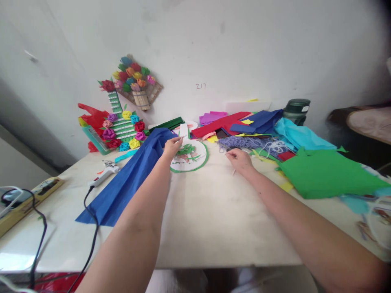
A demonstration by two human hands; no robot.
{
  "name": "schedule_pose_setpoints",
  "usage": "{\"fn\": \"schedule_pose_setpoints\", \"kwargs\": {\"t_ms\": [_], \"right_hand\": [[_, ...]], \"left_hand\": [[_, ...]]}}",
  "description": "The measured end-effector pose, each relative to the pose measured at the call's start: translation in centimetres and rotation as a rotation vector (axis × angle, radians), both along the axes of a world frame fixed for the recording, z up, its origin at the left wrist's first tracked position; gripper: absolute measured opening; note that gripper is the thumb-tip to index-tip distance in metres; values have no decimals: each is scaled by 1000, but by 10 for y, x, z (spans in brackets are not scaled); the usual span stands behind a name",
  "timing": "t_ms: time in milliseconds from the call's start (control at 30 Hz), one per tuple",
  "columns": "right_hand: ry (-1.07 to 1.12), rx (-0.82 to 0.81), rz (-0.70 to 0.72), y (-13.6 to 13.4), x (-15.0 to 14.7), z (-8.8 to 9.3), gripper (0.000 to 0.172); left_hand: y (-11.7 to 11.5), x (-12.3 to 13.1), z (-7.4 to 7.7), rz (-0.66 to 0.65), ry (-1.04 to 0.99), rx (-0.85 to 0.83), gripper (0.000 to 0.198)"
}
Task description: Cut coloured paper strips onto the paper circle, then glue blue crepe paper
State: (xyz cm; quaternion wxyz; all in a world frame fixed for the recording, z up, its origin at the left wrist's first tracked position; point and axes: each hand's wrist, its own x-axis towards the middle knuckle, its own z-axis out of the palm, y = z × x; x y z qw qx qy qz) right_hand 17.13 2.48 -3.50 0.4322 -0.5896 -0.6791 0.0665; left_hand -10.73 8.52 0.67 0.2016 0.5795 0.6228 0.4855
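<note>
My left hand (173, 147) is pinched over the left side of a white round-bodied cutout (200, 162) with a narrow neck and a green edge. Whatever sits between its fingertips is too small to make out. Green and pink paper scraps (187, 151) lie on the cutout's round part. To the right, my right hand (240, 160) has its fingers drawn together just above the table, beside a tangle of purple-grey yarn (244, 142). A dark bit shows by its fingertips and a thin pale strip below it; what it holds is unclear.
Blue crepe paper (131, 179) and a glue gun (105, 173) with a black cord lie left, near a power strip (39, 195). Paper-flower decorations (122, 126) stand behind. Green sheets (330, 173), coloured paper and a dark green lidded container (296, 112) are at right.
</note>
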Motion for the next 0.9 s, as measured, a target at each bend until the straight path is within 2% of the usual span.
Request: {"fn": "schedule_pose_setpoints", "kwargs": {"t_ms": [267,400,500,600,733,800,900], "right_hand": [[-18,-7,-9,-2,0,2,16],[-39,-19,-44,-4,0,2,16],[-42,37,-30,-3,-6,4,18],[-101,124,99,2,-24,12,22],[-224,242,328,15,-65,34,31],[-212,264,335,24,-87,46,40],[-250,239,319,34,-113,59,44]], "left_hand": [[5,1,0,-3,85,-33,41],[5,-2,-1,-32,153,29,29],[2,-3,1,-30,154,39,25],[-2,-3,2,-26,166,67,26],[-6,-4,2,-79,219,124,22],[-8,-3,2,-98,246,141,21],[-11,0,4,-122,309,183,17]]}}
